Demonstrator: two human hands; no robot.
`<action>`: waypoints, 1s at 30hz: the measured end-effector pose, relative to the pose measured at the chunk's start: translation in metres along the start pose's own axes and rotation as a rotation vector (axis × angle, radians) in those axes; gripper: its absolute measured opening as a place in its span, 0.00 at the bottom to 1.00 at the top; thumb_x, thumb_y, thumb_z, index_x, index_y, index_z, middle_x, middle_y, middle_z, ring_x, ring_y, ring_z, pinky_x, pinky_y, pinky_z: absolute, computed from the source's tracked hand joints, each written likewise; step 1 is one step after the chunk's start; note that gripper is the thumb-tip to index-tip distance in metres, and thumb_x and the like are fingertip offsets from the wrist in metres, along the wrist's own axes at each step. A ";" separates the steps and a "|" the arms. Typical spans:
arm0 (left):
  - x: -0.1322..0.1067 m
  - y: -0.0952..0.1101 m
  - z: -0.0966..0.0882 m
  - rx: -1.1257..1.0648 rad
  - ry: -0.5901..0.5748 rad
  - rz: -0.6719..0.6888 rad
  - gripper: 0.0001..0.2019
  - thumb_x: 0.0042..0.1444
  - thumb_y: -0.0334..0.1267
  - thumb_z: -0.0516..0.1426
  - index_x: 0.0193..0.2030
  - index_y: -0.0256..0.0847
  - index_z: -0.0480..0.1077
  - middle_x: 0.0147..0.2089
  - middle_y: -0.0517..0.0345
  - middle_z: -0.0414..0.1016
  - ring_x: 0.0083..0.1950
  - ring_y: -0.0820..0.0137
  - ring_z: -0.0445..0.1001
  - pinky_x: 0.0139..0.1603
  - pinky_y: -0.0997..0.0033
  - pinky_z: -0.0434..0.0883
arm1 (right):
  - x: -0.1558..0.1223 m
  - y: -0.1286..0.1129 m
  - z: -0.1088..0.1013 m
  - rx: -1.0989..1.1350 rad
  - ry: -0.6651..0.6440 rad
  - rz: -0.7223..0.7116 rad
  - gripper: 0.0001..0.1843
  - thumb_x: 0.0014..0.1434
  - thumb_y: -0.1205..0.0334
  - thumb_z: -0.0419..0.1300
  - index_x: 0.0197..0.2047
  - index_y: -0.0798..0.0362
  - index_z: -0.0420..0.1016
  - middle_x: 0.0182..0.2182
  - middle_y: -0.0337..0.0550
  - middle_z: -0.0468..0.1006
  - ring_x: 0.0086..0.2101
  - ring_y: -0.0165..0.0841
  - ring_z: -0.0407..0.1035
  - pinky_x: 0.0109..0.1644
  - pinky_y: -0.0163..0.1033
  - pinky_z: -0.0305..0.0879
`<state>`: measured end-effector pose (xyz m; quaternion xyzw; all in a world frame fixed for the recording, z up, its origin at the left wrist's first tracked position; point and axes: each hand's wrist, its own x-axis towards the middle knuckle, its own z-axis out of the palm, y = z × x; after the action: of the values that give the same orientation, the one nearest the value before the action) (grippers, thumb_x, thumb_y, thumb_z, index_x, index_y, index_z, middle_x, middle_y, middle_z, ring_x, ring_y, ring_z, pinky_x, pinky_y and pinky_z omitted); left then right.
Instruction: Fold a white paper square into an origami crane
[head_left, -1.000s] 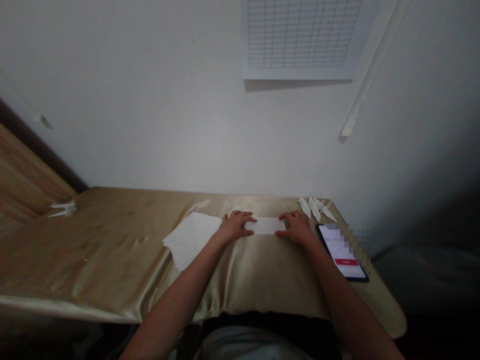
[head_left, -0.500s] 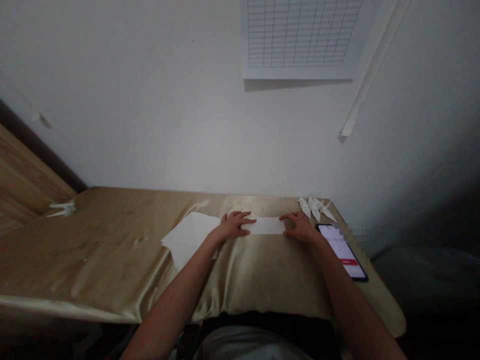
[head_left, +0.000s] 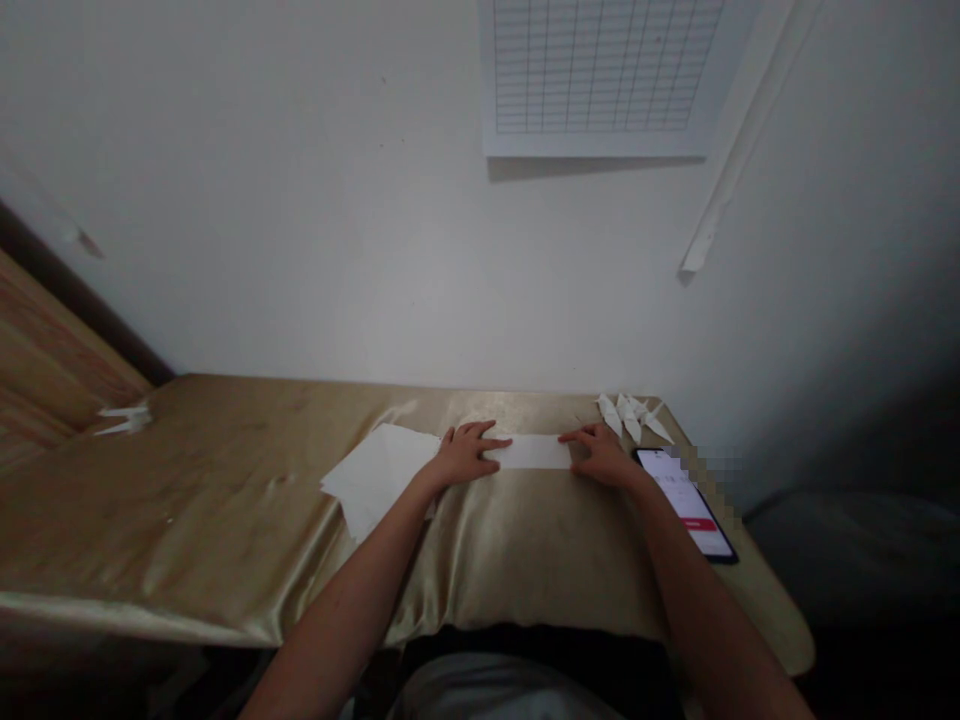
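A white folded strip of paper lies flat on the gold satin cloth between my hands. My left hand has its fingers spread, with the index finger and thumb on the strip's left end. At the right end my right hand touches the upper corner with its stretched index finger; the thumb lies by the lower corner, and the other fingers are partly hidden. Left of my left hand, several loose white sheets overlap, partly covered by my forearm.
Several folded paper cranes sit at the back right. A lit phone lies near the right edge of the cloth-covered table. Another white folded paper piece is at the far left. A wall with a printed grid sheet rises behind.
My right thumb has drawn slightly right, in toward the palm. My left hand and the paper strip stay nearly in place.
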<state>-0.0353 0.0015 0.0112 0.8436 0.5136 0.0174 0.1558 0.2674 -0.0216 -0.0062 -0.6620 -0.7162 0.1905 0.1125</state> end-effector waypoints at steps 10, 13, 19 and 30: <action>0.005 0.030 0.019 -0.008 0.209 -0.117 0.25 0.55 0.52 0.64 0.59 0.53 0.72 0.73 0.50 0.61 0.74 0.46 0.55 0.72 0.29 0.48 | -0.001 -0.030 0.019 -0.038 0.087 0.076 0.31 0.52 0.52 0.66 0.60 0.44 0.71 0.62 0.50 0.61 0.66 0.51 0.51 0.70 0.61 0.38; 0.009 0.038 0.029 -0.028 0.258 -0.142 0.27 0.53 0.57 0.65 0.57 0.52 0.71 0.72 0.50 0.62 0.74 0.45 0.54 0.71 0.25 0.44 | -0.001 -0.040 0.025 -0.040 0.102 0.099 0.33 0.51 0.47 0.67 0.60 0.44 0.69 0.63 0.51 0.60 0.67 0.54 0.49 0.70 0.65 0.36; 0.013 0.049 0.038 -0.030 0.298 -0.188 0.30 0.51 0.61 0.65 0.56 0.49 0.69 0.72 0.47 0.61 0.74 0.43 0.52 0.71 0.23 0.43 | 0.003 -0.047 0.032 -0.015 0.107 0.150 0.37 0.49 0.46 0.68 0.60 0.45 0.67 0.66 0.52 0.57 0.69 0.53 0.45 0.71 0.68 0.32; 0.018 0.057 0.038 -0.064 0.261 -0.267 0.32 0.49 0.59 0.65 0.58 0.49 0.66 0.74 0.46 0.57 0.76 0.43 0.49 0.71 0.21 0.41 | 0.008 -0.048 0.036 -0.012 0.111 0.182 0.36 0.49 0.45 0.68 0.60 0.43 0.68 0.67 0.50 0.55 0.70 0.53 0.44 0.71 0.67 0.33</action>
<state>0.0296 -0.0159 -0.0114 0.7532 0.6360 0.1222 0.1157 0.2087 -0.0207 -0.0190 -0.7344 -0.6470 0.1585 0.1301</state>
